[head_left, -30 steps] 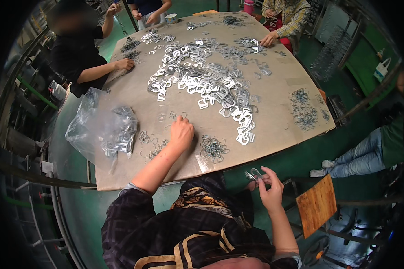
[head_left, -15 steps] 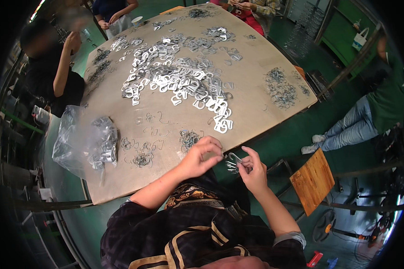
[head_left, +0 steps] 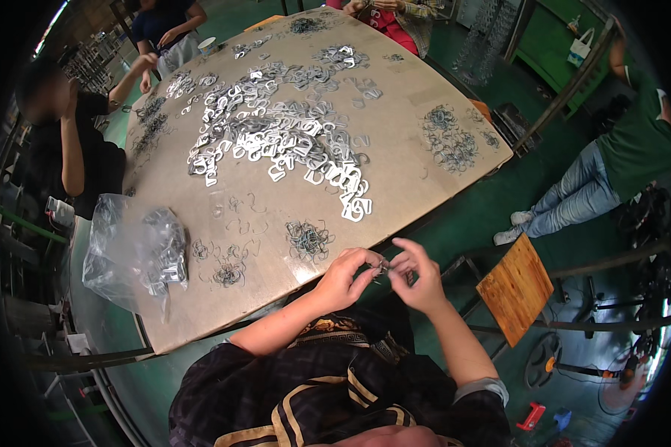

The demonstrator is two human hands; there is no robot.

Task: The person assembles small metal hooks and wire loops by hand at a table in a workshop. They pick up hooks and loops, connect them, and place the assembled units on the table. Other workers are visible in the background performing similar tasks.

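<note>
In front of my body, just off the table's near edge, my two hands meet. My left hand (head_left: 346,279) is closed in a pinch, thumb and forefinger on a small piece whose shape I cannot make out. The fingers of my right hand (head_left: 419,280) are curled round a few shiny metal hooks (head_left: 382,268), mostly hidden by the fingers. Beyond my left hand, a heap of thin bent wire clips (head_left: 308,240) lies on the table (head_left: 395,171). Farther off spreads a large pile of flat silver hook-shaped metal pieces (head_left: 291,138).
A clear plastic bag (head_left: 130,249) of metal pieces sits at the table's left edge. More wire clips (head_left: 227,272) lie near it, and another heap (head_left: 451,138) at the right. A wooden stool (head_left: 514,290) stands at my right. Several people are around the table.
My hands have come together, the left moving right to the hooks in my right hand. The view has shifted slightly. At the left, a person's arm now reaches toward the table.
</note>
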